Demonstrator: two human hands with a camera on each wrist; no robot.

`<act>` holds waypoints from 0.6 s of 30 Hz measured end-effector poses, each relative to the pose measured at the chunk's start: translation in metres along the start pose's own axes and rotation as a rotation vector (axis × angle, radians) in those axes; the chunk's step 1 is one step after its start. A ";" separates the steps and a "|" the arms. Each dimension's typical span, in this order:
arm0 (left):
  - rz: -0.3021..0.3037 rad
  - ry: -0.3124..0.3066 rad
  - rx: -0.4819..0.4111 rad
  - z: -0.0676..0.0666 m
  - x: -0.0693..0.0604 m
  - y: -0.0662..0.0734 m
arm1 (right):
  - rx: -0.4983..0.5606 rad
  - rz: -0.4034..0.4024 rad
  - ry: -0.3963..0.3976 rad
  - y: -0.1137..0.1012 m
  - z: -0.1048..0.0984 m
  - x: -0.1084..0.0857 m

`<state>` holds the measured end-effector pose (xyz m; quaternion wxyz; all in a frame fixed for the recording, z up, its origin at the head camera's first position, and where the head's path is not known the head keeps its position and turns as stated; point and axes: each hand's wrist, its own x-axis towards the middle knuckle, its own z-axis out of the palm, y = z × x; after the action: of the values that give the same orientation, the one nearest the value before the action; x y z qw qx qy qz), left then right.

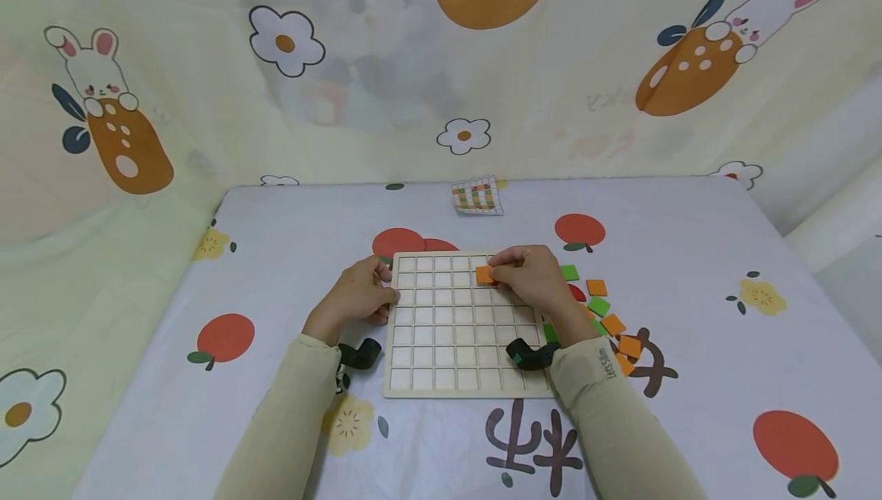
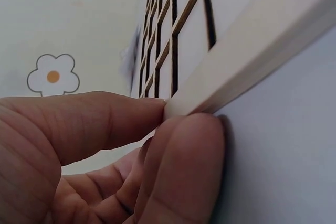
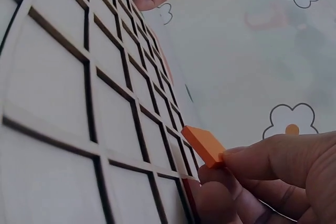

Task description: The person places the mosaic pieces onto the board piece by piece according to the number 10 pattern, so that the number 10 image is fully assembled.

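A pale wooden grid board (image 1: 444, 335) lies flat on the table. My left hand (image 1: 356, 291) is at its upper left edge; in the left wrist view the thumb and fingers (image 2: 189, 156) pinch the board's rim (image 2: 252, 40). My right hand (image 1: 540, 282) pinches an orange square tile (image 1: 484, 275) over the upper right part of the grid. In the right wrist view the tile (image 3: 203, 145) is tilted between thumb and fingers, near the grid's cells. Whether it touches the board, I cannot tell.
Right of the board lie several loose orange tiles (image 1: 612, 324) and green tiles (image 1: 599, 306), some partly hidden by my right arm. A small card with a coloured grid pattern (image 1: 477, 197) is at the table's back edge. A printed cloth covers the table.
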<state>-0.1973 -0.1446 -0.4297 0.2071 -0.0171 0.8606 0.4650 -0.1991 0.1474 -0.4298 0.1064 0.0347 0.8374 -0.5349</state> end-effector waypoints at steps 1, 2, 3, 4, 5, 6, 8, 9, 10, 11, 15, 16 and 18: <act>0.001 0.000 0.004 0.000 0.000 0.000 | -0.001 -0.003 0.001 0.000 0.001 0.000; 0.002 0.001 0.009 0.000 0.000 0.001 | 0.001 -0.004 0.003 0.001 0.001 0.000; 0.003 0.000 0.012 0.000 -0.001 0.001 | 0.005 -0.002 0.004 0.001 0.002 0.000; 0.004 0.001 0.014 0.000 -0.001 0.001 | 0.005 0.000 0.005 0.001 0.002 0.000; 0.004 0.002 0.016 0.000 -0.001 0.002 | -0.001 0.002 0.007 0.001 0.003 0.000; 0.003 0.003 0.019 0.000 -0.002 0.002 | -0.006 0.004 0.008 0.001 0.003 0.000; 0.003 0.005 0.016 0.001 -0.003 0.002 | -0.017 0.015 0.008 0.001 0.005 0.000; 0.003 0.006 0.012 0.001 -0.003 0.002 | -0.021 0.018 0.007 0.001 0.005 0.000; 0.003 0.007 0.008 0.001 -0.004 0.003 | -0.028 0.020 0.007 0.001 0.006 0.001; 0.004 0.008 0.006 0.001 -0.004 0.003 | -0.029 0.022 0.008 0.001 0.006 0.001; 0.004 0.012 0.001 0.001 -0.003 0.003 | -0.041 0.021 0.017 0.001 0.008 0.001; 0.003 0.015 0.004 0.001 -0.003 0.003 | -0.047 0.020 0.019 0.001 0.008 0.002; -0.001 0.020 0.010 0.001 -0.003 0.002 | -0.052 0.024 0.023 0.001 0.009 0.002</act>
<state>-0.1950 -0.1430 -0.4271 0.1988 -0.0213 0.8648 0.4605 -0.1999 0.1394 -0.4347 0.1041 0.0479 0.8517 -0.5114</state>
